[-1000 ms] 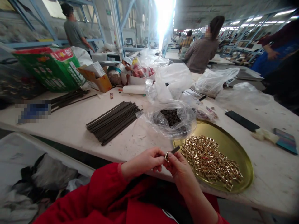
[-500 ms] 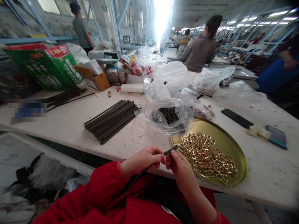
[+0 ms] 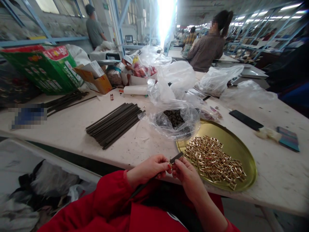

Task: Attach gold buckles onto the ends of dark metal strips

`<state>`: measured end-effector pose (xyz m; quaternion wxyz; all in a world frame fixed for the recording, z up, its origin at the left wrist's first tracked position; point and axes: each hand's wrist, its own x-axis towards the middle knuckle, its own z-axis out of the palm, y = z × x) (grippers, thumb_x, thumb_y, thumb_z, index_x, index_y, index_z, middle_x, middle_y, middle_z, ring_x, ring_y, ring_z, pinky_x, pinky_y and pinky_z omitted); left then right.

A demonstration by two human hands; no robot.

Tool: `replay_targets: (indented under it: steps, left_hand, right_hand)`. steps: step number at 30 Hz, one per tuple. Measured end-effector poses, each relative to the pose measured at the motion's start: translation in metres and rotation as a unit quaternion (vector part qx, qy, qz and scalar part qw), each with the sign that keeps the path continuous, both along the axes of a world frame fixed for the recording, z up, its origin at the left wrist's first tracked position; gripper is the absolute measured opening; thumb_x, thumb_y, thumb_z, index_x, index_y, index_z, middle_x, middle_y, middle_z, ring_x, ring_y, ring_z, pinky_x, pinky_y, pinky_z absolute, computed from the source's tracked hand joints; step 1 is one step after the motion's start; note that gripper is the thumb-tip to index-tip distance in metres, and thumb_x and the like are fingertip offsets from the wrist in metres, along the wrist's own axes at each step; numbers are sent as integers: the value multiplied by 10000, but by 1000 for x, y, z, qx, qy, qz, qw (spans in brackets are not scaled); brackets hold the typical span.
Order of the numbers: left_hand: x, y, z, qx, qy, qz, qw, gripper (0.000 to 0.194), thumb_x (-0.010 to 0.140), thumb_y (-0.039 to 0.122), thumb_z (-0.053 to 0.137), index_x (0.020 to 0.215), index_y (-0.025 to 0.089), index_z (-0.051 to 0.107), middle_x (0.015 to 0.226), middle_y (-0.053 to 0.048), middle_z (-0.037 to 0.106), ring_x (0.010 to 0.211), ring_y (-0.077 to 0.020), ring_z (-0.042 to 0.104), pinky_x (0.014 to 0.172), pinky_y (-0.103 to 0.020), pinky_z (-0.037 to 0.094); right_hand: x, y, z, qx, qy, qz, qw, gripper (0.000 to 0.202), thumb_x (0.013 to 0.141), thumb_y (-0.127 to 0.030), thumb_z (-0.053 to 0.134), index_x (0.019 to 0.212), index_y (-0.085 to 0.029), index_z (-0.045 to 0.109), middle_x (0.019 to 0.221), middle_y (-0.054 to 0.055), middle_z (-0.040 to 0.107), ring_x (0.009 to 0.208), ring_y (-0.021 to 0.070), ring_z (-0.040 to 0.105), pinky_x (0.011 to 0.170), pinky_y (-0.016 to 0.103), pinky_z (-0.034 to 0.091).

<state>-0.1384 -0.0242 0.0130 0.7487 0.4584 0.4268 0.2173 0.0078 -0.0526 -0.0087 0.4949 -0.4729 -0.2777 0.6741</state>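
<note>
Between my hands, near the table's front edge, is a dark strap [image 3: 176, 157] with a small gold buckle [image 3: 169, 165] around it. My left hand [image 3: 154, 166] pinches the strap at the buckle, and the strap's long part hangs below that hand toward my lap. The fingers of my right hand [image 3: 184, 170] close on the strap just right of the buckle, its short end sticking out above them. Many more gold buckles [image 3: 212, 161] lie heaped on a round gold tray [image 3: 249, 167] to the right. A stack of dark straps [image 3: 113, 124] rests on the table at the left.
An open clear plastic bag [image 3: 173, 119] of small dark pieces stands behind the tray. Farther back are a white roll [image 3: 135, 90], an orange box [image 3: 102, 84] and a green bag [image 3: 48, 72]. A black bar [image 3: 246, 120] lies right. Other people are beyond the table.
Both hands stay close together on the strap, with slightly shifted fingers; the right fingertips sit a little lower and nearer the buckle. The view has shifted slightly.
</note>
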Motion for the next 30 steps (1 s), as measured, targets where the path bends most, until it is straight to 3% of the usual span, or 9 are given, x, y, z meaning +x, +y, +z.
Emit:
replay_targets:
  steps: [7, 21, 30]
  left_hand:
    - [0, 0, -9, -7, -15, 10, 1000, 253, 701, 350, 575, 766, 121, 491, 685, 17, 547, 485, -38, 435, 445, -177, 291]
    - [-2, 2, -15, -40, -52, -1, 998, 211, 676, 296, 585, 775, 117, 532, 731, -7, 586, 515, -51, 503, 454, -172, 318]
    - [-3, 4, -19, -55, -62, 16, 996, 208, 671, 298, 594, 752, 118, 532, 691, 7, 579, 493, -46, 497, 446, -162, 337]
  right_hand:
    - [0, 0, 3, -33, 14, 23, 999, 185, 658, -299, 704, 732, -160, 606, 628, -29, 593, 526, 65, 483, 507, 170, 383]
    - [2, 10, -6, -63, 45, 20, 997, 307, 646, -392, 703, 593, -159, 510, 525, -45, 519, 461, 67, 480, 429, 164, 352]
    - [1, 7, -6, -33, -27, 74, 996, 217, 731, -373, 641, 763, -174, 560, 589, -37, 544, 522, 75, 462, 495, 183, 345]
